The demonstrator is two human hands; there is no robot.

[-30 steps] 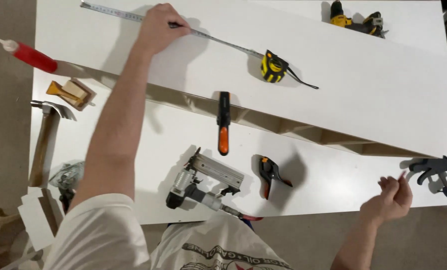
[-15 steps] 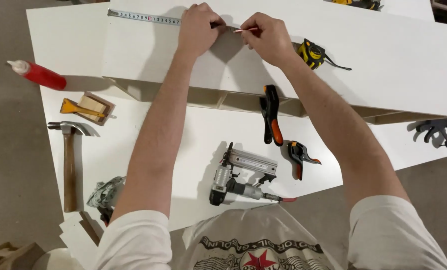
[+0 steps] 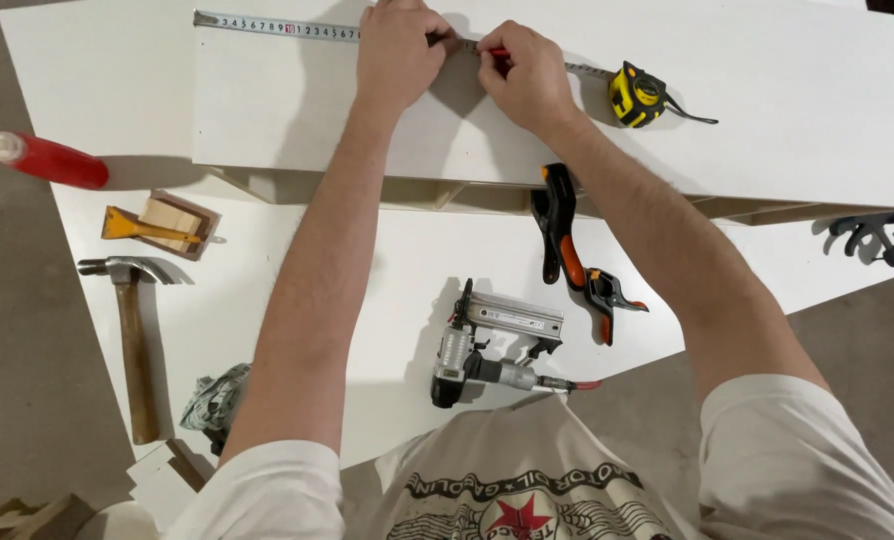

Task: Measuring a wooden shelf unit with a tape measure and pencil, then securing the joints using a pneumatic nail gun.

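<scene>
Left of the white panel (image 3: 267, 110), a red glue bottle (image 3: 52, 160) lies on the surface (image 3: 267, 300). Along the panel's far edge runs the tape measure (image 3: 277, 27); the left hand (image 3: 399, 50) presses it flat, the right hand (image 3: 527, 75) pinches a red pencil (image 3: 494, 52) at it. Marking seems under way; steady tape matters. Its yellow case (image 3: 637, 95) sits right.

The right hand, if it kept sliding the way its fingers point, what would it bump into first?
The right hand points left along the tape measure blade, so it would probably meet the left hand first, pressed on the same blade on the white board. They already look almost touching.
</scene>
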